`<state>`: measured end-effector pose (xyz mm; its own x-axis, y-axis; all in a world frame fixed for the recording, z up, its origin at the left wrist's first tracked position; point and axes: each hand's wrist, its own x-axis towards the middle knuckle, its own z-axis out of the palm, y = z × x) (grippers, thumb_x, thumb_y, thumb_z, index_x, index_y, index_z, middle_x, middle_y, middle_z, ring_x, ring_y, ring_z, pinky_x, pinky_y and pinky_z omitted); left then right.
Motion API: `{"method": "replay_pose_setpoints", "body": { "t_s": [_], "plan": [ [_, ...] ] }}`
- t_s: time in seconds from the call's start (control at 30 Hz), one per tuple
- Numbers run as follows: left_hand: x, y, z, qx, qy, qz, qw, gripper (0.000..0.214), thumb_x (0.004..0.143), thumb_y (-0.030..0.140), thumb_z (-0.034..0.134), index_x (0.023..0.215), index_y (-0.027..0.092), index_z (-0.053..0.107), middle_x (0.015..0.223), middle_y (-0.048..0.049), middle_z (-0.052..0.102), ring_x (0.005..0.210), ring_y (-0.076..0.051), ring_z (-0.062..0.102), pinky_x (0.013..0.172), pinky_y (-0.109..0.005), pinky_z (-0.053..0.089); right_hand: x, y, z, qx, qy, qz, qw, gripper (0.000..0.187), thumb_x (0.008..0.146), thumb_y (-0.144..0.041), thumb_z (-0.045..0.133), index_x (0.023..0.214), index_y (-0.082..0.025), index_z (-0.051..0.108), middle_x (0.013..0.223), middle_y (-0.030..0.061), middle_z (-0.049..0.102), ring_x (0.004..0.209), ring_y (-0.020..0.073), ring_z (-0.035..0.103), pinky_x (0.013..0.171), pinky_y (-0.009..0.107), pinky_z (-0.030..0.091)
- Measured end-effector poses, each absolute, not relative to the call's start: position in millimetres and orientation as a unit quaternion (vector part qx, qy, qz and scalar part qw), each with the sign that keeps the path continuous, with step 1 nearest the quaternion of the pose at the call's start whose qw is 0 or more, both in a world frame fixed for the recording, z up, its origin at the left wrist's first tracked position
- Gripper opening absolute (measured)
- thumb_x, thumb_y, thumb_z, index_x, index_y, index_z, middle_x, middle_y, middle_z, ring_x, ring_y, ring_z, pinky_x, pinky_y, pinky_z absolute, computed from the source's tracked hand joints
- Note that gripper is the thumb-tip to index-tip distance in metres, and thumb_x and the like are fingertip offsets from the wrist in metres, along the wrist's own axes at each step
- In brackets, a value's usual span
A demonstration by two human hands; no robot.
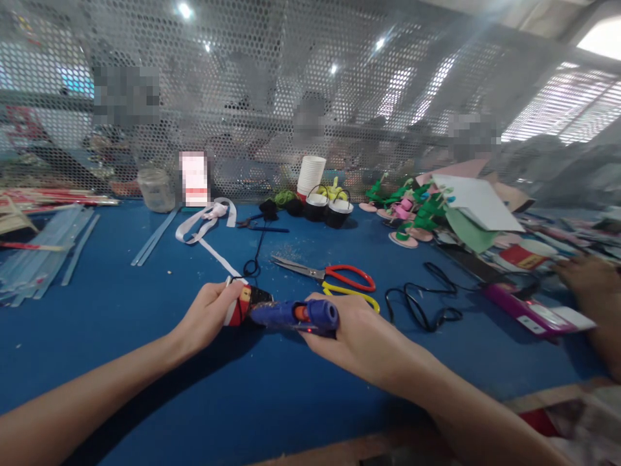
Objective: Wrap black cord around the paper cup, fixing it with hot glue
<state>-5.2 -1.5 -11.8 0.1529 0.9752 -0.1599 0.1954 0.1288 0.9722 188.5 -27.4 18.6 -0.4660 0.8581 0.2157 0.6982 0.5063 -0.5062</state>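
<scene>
My right hand [347, 330] grips a blue glue gun [294, 314] lying sideways, its nozzle pointing left. My left hand [209, 315] pinches a small red, white and black craft piece [242, 303] right at the nozzle. A white ribbon [208, 243] and a thin black cord [257, 249] run from that piece away across the blue table [121, 336]. Both hands hover just above the table surface near its front.
Red-handled scissors [334, 275] and yellow-handled ones lie just behind my right hand. Black cable [427, 304], a purple device [524, 309] and another person's hand [589, 278] are at right. Glue sticks [43, 252] lie left. Paper cups [310, 173], small black buckets [327, 208], green foam pieces [412, 207] stand before a mesh screen.
</scene>
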Motion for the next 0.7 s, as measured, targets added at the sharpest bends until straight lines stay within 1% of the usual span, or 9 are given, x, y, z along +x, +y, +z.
{"method": "replay_pose_setpoints", "body": {
  "t_s": [0.1,0.23,0.4,0.53,0.7],
  "plan": [
    [-5.9,-1.3,-13.2,0.548,0.528,0.372,0.532,0.039,0.069,0.045,0.042,0.049,0.013,0.049,0.042,0.0047,0.041,0.040,-0.007,0.033,0.041,-0.018,0.024,188.1,-27.3,19.7,-0.480,-0.830,0.165,0.230,0.013,0.063,-0.012,0.050,0.055,-0.017,0.041,0.047,-0.0057,0.041,0.041,0.0060,0.034,0.042,0.018,0.025],
    [-6.2,-1.2,-13.4,0.545,0.531,0.372,0.531,0.039,0.069,0.046,0.042,0.048,0.013,0.048,0.042,0.0043,0.042,0.041,-0.006,0.033,0.041,-0.018,0.024,188.8,-27.2,20.4,-0.465,-0.841,0.180,0.210,0.013,0.063,-0.012,0.049,0.055,-0.017,0.041,0.047,-0.0058,0.041,0.041,0.0057,0.034,0.041,0.017,0.025],
    [-6.5,-1.1,-13.2,0.550,0.525,0.372,0.532,0.039,0.070,0.045,0.041,0.049,0.013,0.047,0.041,0.0054,0.037,0.040,-0.006,0.029,0.041,-0.018,0.022,189.5,-26.8,19.8,-0.478,-0.826,0.174,0.243,0.011,0.065,-0.013,0.048,0.056,-0.017,0.043,0.049,-0.0051,0.042,0.043,0.0064,0.035,0.043,0.017,0.027],
    [-7.1,-1.7,-13.4,0.548,0.524,0.376,0.533,0.039,0.071,0.044,0.041,0.050,0.013,0.048,0.043,0.0044,0.041,0.041,-0.006,0.032,0.041,-0.019,0.024,188.8,-27.2,20.2,-0.471,-0.834,0.184,0.221,0.012,0.063,-0.012,0.049,0.055,-0.017,0.042,0.048,-0.0053,0.042,0.042,0.0063,0.034,0.042,0.018,0.026],
    [-6.8,-1.9,-13.0,0.551,0.519,0.376,0.534,0.038,0.071,0.044,0.041,0.049,0.013,0.047,0.042,0.0052,0.039,0.041,-0.006,0.031,0.041,-0.018,0.023,189.4,-26.9,19.3,-0.472,-0.830,0.176,0.239,0.012,0.064,-0.013,0.049,0.055,-0.017,0.042,0.049,-0.0052,0.043,0.043,0.0060,0.035,0.043,0.018,0.026]
  ]
}}
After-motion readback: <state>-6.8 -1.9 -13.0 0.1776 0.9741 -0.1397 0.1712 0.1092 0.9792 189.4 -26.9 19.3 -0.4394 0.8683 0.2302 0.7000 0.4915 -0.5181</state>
